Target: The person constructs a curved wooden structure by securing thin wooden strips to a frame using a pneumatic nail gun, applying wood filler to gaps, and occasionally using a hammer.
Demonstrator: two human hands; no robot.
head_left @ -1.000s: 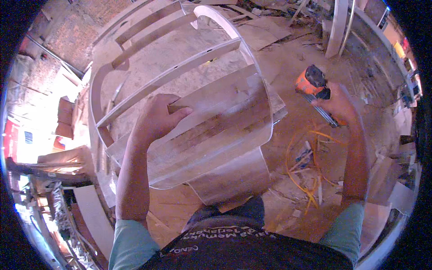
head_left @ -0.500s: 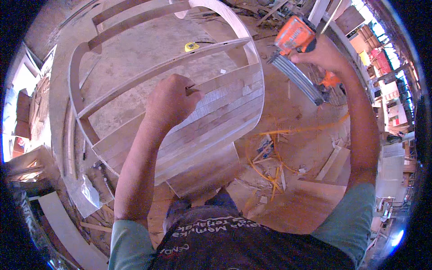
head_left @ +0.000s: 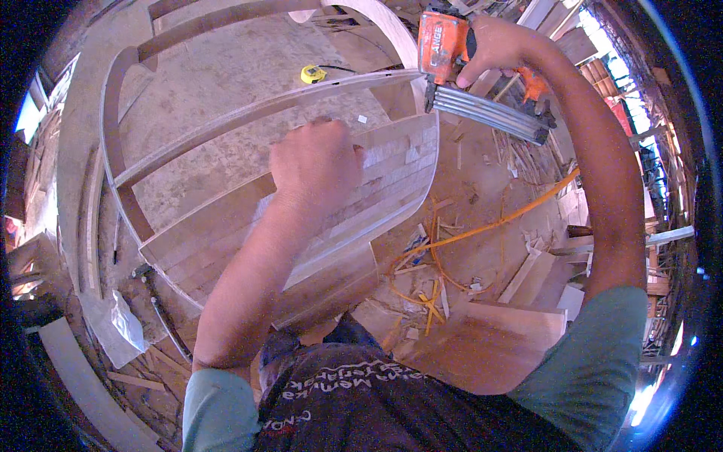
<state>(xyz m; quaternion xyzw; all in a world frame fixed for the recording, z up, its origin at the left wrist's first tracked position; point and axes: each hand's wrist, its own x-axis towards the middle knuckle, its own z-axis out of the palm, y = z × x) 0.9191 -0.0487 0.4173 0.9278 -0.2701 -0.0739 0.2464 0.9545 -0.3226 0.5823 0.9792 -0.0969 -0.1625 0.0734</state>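
My right hand (head_left: 501,45) is wrapped round the handle of an orange nail gun (head_left: 444,45) with a silver magazine. Its nose points down at the right rim of a curved wooden frame (head_left: 248,111), close to the end of the top slat; contact cannot be made out. My left hand (head_left: 316,158) is closed at the upper edge of the wooden slats (head_left: 384,162) that cover the near part of the frame. Its fingertips are hidden, and so is anything they pinch.
A yellow tape measure (head_left: 313,74) lies on the floor beyond the frame's crossbar. An orange air hose (head_left: 497,222) loops over wood scraps at the right. A wooden panel (head_left: 482,339) stands near my right side. A hammer (head_left: 143,271) and a white plastic bag (head_left: 126,320) lie at the left.
The nail gun has moved left and turned, bringing its nose to the frame's right rim. My left hand has shifted right along the slat edge. The hose has lifted at its right end.
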